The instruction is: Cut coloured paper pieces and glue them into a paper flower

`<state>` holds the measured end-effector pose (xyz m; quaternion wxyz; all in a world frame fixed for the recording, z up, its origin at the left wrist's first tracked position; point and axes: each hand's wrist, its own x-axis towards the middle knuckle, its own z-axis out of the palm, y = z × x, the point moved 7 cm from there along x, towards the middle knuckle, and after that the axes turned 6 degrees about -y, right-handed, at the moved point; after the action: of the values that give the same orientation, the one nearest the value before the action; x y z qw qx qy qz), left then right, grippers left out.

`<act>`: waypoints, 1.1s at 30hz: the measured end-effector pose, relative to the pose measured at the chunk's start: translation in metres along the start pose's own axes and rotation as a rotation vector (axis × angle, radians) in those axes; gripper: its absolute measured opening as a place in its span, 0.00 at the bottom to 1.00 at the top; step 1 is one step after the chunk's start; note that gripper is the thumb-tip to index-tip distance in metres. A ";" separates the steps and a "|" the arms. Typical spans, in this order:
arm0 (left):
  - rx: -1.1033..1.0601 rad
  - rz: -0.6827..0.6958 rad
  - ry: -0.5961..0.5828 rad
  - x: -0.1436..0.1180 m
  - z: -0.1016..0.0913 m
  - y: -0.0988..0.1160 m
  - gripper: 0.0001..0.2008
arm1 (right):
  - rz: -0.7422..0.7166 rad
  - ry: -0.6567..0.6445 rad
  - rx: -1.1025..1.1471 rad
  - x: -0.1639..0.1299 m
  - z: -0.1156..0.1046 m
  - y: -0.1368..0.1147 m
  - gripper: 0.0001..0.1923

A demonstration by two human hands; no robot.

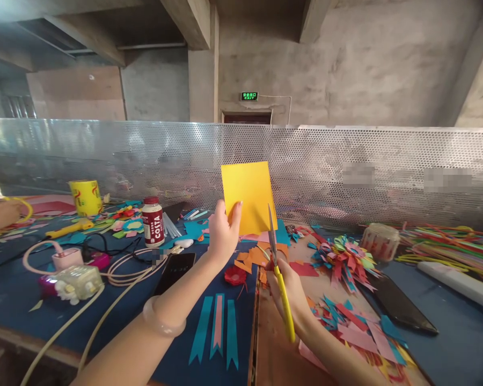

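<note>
above the table's near middle, the left hand (222,231) pinches the lower left corner of a yellow paper sheet (248,197), held upright with its long axis vertical. just right of it, the right hand (286,289) has its fingers closed through the handles of yellow scissors (277,268); the blades point up at the sheet's lower right edge, touching or nearly so. far left stands a bottle (152,221) labelled "costa". a green "exit" sign (249,96) glows on the far wall.
</note>
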<state>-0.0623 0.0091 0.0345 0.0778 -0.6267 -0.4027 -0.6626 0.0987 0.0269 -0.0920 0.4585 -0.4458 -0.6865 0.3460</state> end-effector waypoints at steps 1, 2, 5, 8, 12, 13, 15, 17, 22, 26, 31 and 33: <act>-0.003 -0.004 0.001 0.000 0.000 0.000 0.11 | -0.006 -0.005 -0.003 0.000 0.000 -0.001 0.03; -0.005 -0.007 0.000 0.000 0.000 0.000 0.11 | -0.013 -0.012 -0.003 0.000 0.000 -0.002 0.03; -0.017 -0.012 -0.011 0.000 0.001 0.000 0.10 | -0.013 -0.017 0.002 -0.001 0.000 -0.003 0.03; -0.023 -0.009 -0.022 0.000 0.002 0.000 0.09 | 0.013 -0.023 0.016 -0.001 0.000 -0.003 0.05; 0.007 -0.003 -0.003 0.000 0.000 -0.001 0.12 | 0.016 -0.021 -0.002 -0.001 -0.001 -0.003 0.03; 0.014 -0.004 0.004 0.000 -0.001 -0.001 0.13 | 0.014 -0.016 -0.009 -0.002 -0.001 -0.004 0.03; 0.020 -0.007 0.006 0.000 -0.001 -0.001 0.13 | 0.016 -0.005 -0.012 -0.002 -0.002 -0.004 0.03; 0.016 -0.008 -0.003 0.000 0.000 -0.002 0.12 | 0.020 0.000 -0.001 -0.003 -0.003 -0.004 0.03; 0.004 0.004 0.005 -0.001 0.000 -0.002 0.12 | 0.025 -0.002 0.000 -0.002 -0.003 -0.003 0.03; -0.005 0.000 -0.001 -0.001 0.001 -0.002 0.11 | 0.002 0.004 -0.015 -0.001 -0.003 -0.002 0.03; 0.014 0.001 0.006 -0.001 0.000 -0.001 0.12 | -0.010 0.009 -0.040 -0.001 -0.003 -0.002 0.04; 0.017 0.002 0.007 0.000 -0.001 -0.001 0.13 | -0.007 0.006 -0.035 -0.001 -0.003 -0.002 0.04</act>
<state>-0.0631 0.0090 0.0339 0.0852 -0.6240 -0.4073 -0.6614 0.1007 0.0257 -0.0894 0.4541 -0.4523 -0.6925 0.3310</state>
